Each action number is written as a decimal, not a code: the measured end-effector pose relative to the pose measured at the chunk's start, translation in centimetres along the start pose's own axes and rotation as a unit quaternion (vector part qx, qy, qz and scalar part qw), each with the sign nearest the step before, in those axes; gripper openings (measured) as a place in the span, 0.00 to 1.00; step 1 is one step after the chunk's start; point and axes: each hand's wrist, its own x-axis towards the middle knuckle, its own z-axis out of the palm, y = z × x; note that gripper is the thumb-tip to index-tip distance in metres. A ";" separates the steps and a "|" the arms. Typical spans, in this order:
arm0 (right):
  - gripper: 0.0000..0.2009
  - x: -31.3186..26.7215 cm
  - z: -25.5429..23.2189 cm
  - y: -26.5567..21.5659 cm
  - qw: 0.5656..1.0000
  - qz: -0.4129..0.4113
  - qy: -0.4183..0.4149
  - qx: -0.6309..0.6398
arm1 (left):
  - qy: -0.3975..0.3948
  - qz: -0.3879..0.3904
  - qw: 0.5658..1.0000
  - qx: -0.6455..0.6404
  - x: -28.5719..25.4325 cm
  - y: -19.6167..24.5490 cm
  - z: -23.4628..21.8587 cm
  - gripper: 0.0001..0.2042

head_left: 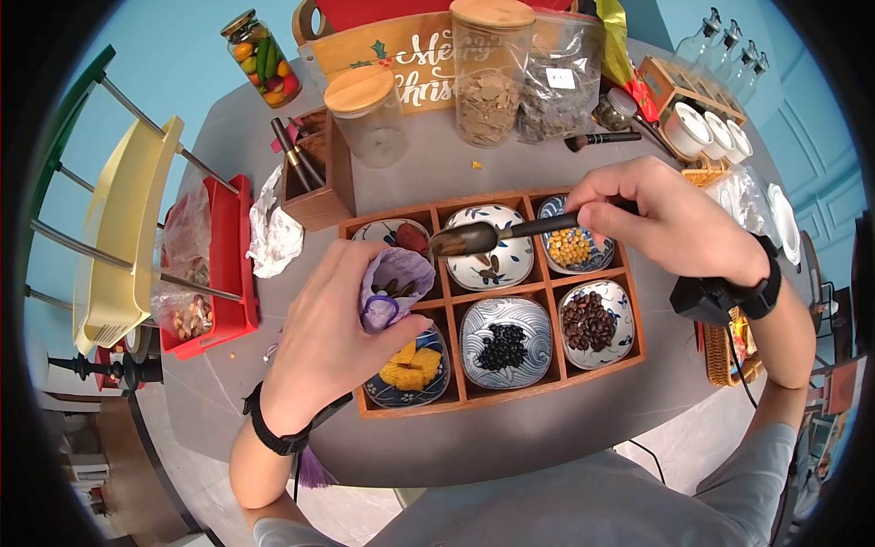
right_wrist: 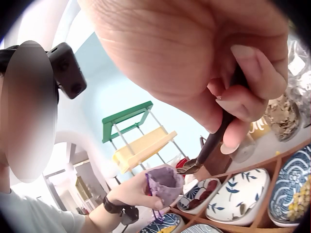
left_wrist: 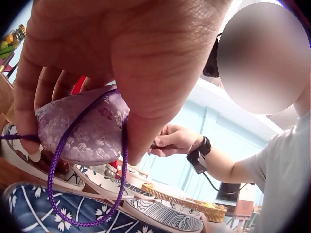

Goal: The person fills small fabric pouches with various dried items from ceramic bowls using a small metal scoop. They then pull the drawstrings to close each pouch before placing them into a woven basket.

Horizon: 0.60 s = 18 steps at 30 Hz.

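My left hand (head_left: 319,324) grips a small lilac drawstring pouch (left_wrist: 80,126) with a purple cord. Its mouth faces up, and dark pieces lie inside. My right hand (head_left: 652,219) holds a small scoop (head_left: 467,239) by its black handle (right_wrist: 214,141); the scoop's tip is close beside the pouch's rim. Below the scoop, a leaf-patterned dish (head_left: 474,277) holds a few dark pieces. It sits in a divided wooden tray (head_left: 501,398) with dishes of yellow chunks (head_left: 412,368), black berries (head_left: 503,346), coffee-bean-like brown beans (head_left: 588,321), corn-like kernels (head_left: 570,246) and red dried fruit (head_left: 412,237).
Behind the tray stand a wooden box (head_left: 319,196) with brushes, two lidded glass jars, one empty (head_left: 369,128) and one with flakes (head_left: 488,100), and a plastic bag (head_left: 558,87). A red bin (head_left: 239,264) and yellow rack (head_left: 123,228) are at left; a wicker basket (head_left: 720,356) is at right.
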 end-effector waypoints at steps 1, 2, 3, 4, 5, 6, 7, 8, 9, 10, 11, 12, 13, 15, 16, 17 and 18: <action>0.10 -0.1 0.2 -1.1 0.999 -0.036 0.018 -0.023 | 0.001 -0.002 1.000 -0.004 -0.1 0.1 -0.1 0.32; 0.09 0.0 0.7 -2.5 0.996 -0.071 0.036 -0.047 | 0.001 -0.003 1.000 -0.009 -0.2 0.3 -0.2 0.32; 0.09 0.0 1.0 -3.4 0.990 -0.105 0.054 -0.072 | 0.001 -0.003 1.000 -0.015 -0.3 0.5 -0.2 0.32; 0.09 0.1 1.2 -3.7 0.975 -0.161 0.046 -0.149 | 0.002 -0.006 1.000 -0.024 -0.5 0.7 -0.2 0.32; 0.10 0.2 1.9 -4.4 0.963 -0.206 0.071 -0.158 | 0.004 -0.009 0.999 -0.033 -0.7 0.9 -0.3 0.31; 0.11 0.0 2.6 -5.2 0.948 -0.252 0.095 -0.167 | 0.007 -0.012 0.999 -0.041 -1.1 1.0 -0.5 0.31; 0.11 -0.4 3.0 -5.8 0.947 -0.257 0.107 -0.160 | 0.018 -0.010 0.998 -0.055 -1.5 1.0 -0.7 0.32; 0.11 -0.8 3.3 -6.4 0.945 -0.263 0.120 -0.151 | 0.028 -0.007 0.997 -0.068 -2.0 1.0 -0.8 0.32; 0.12 -1.2 3.3 -6.7 0.944 -0.264 0.134 -0.143 | 0.038 -0.004 0.996 -0.082 -2.4 0.9 -0.8 0.32; 0.12 -1.5 3.2 -7.0 0.943 -0.266 0.149 -0.134 | 0.053 -0.007 0.994 -0.097 -3.0 0.4 -0.7 0.32; 0.11 -2.1 2.9 -6.8 0.942 -0.264 0.166 -0.124 | 0.067 -0.011 0.991 -0.112 -3.5 -0.3 -0.5 0.32; 0.12 -3.0 2.6 -6.7 0.942 -0.254 0.188 -0.112 | 0.080 -0.014 0.988 -0.128 -4.1 -0.8 -0.4 0.32; 0.12 -4.1 2.5 -6.4 0.943 -0.225 0.222 -0.108 | 0.091 -0.017 0.985 -0.144 -4.8 -0.9 -0.5 0.33; 0.13 -6.3 2.2 -4.9 0.939 -0.142 0.293 -0.111 | 0.112 -0.024 0.978 -0.176 -6.2 -1.0 -0.5 0.34; 0.13 -7.2 2.2 -3.9 0.934 -0.097 0.321 -0.121 | 0.121 0.002 0.979 -0.167 -6.9 -1.1 -0.6 0.35; 0.14 -8.0 2.2 -2.6 0.929 -0.058 0.339 -0.135 | 0.130 0.026 0.979 -0.158 -7.7 -1.0 -0.7 0.36; 0.14 -8.6 2.4 -1.3 0.926 -0.026 0.344 -0.151 | 0.140 0.048 0.978 -0.148 -8.7 -1.0 -0.7 0.36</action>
